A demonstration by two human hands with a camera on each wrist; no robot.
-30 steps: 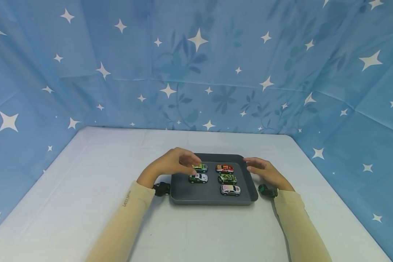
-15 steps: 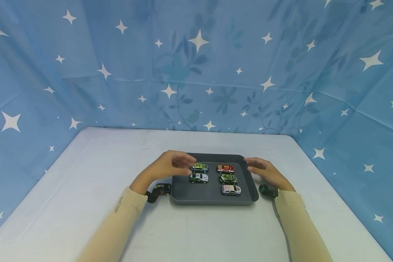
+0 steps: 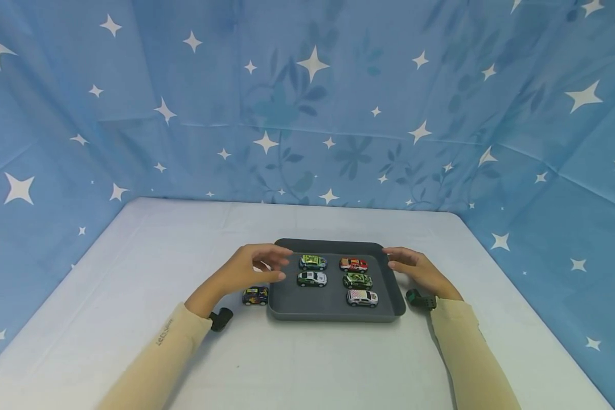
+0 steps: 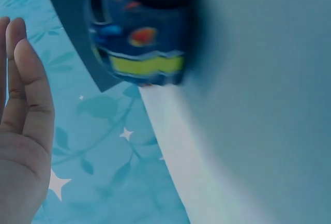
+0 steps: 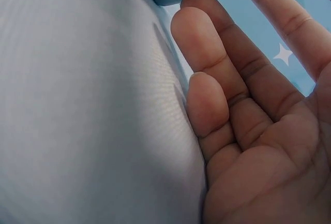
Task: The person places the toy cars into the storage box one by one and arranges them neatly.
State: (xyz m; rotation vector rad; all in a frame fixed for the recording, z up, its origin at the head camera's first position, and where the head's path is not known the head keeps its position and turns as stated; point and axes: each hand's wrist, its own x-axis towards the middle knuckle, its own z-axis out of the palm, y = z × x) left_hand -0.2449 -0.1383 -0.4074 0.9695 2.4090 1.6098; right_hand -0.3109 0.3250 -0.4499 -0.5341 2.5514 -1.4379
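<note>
In the head view, a dark grey tray (image 3: 333, 317) holds several toy cars. On its left are a green-and-yellow car (image 3: 312, 262) and a white-and-green car (image 3: 311, 279). To the right sit a red car (image 3: 353, 265), a green car (image 3: 357, 281) and a white checked car (image 3: 362, 298). My left hand (image 3: 243, 267) hovers at the tray's left edge, fingers loosely bent and holding nothing. Below it a dark blue car (image 3: 255, 295) stands outside the tray, large and blurred in the left wrist view. My right hand (image 3: 421, 272) has its fingertips at the tray's right rim, fingers relaxed.
A white-covered table (image 3: 307, 364) bears the tray. Behind it and at both sides hangs a blue star-patterned cloth (image 3: 307, 159). Dark wrist cameras sit below the left wrist (image 3: 221, 319) and the right wrist (image 3: 421, 300).
My left hand has drawn back left and toward me, off the cars on the tray's left side. The dark blue car is now uncovered. My right hand has stayed at the rim.
</note>
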